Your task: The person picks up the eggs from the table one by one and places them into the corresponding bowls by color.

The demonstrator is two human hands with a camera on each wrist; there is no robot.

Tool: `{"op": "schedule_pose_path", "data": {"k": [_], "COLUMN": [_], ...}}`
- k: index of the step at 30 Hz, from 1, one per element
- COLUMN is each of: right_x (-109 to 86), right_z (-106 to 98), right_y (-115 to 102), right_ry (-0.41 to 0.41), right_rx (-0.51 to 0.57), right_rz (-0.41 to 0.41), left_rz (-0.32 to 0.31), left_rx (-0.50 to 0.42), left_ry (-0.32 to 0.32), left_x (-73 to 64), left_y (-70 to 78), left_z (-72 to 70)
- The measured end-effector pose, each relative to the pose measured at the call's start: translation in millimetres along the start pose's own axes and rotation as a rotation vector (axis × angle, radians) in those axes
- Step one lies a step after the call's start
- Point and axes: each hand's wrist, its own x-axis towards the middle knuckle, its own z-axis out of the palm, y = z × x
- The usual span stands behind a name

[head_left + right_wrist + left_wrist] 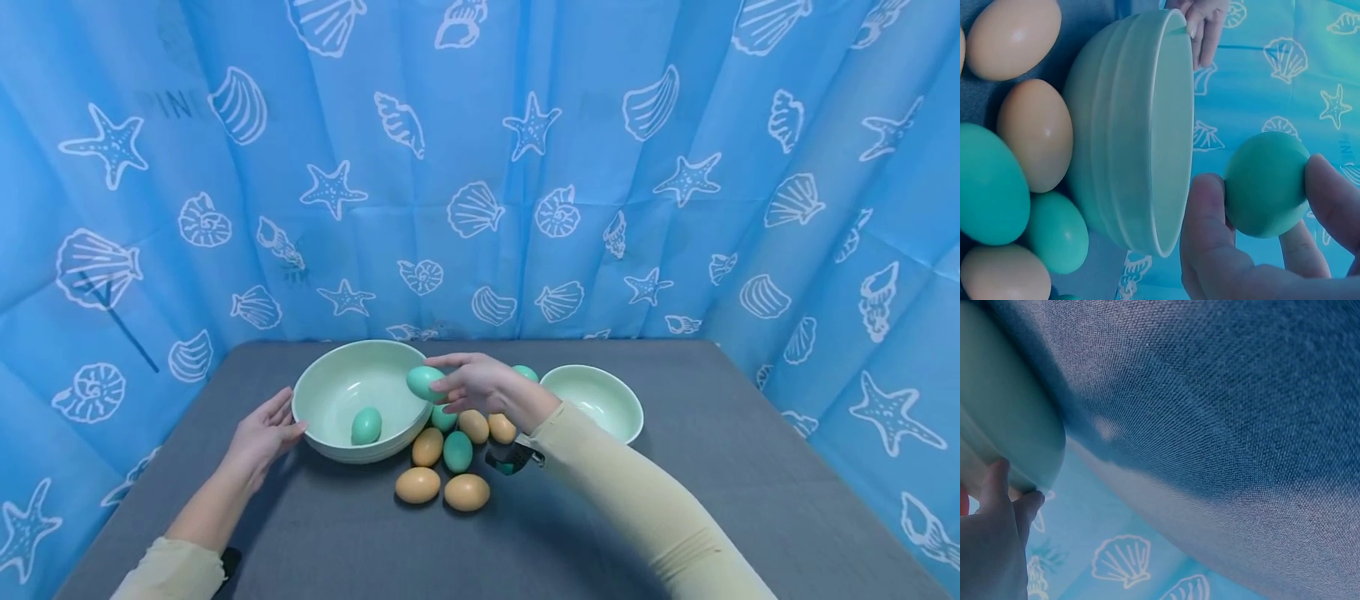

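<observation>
My right hand (483, 385) pinches a green egg (424, 382) between thumb and fingers, over the right rim of a large pale green bowl (318, 432). In the right wrist view, this egg (1266, 184) is raised clear of the bowl's rim. Another green egg (366, 425) lies inside the bowl. My left hand (258, 437) touches the bowl's left side with its fingers fairly straight; the left wrist view shows those fingertips (999, 472) against the outer wall. Brown eggs (467, 492) and green eggs (457, 452) lie on the table just right of the bowl.
A smaller pale green bowl (592, 392) stands at the right, partly hidden by my right forearm. Beside it, a green egg (525, 372) shows behind my right wrist. Grey cloth covers the table (750, 467). A blue shell-print curtain (480, 167) hangs behind and along both sides.
</observation>
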Motion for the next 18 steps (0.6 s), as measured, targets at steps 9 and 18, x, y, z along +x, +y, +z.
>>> {"op": "schedule_pose_path", "data": {"k": [9,18], "right_x": [11.9,25.7], "right_z": [11,18], "right_y": [-6,-9], "right_ry": [-0.012,-0.016], "right_rx": [0.08,0.085], "right_rz": [0.031,0.034], "left_rz": [-0.014,-0.009], "left_rx": [-0.016,-0.01], "left_ry": [0.018,0.027], "left_x": [-1.1,-0.9], "left_y": [2.0,1.2], "left_z": [0.9,1.8]}}
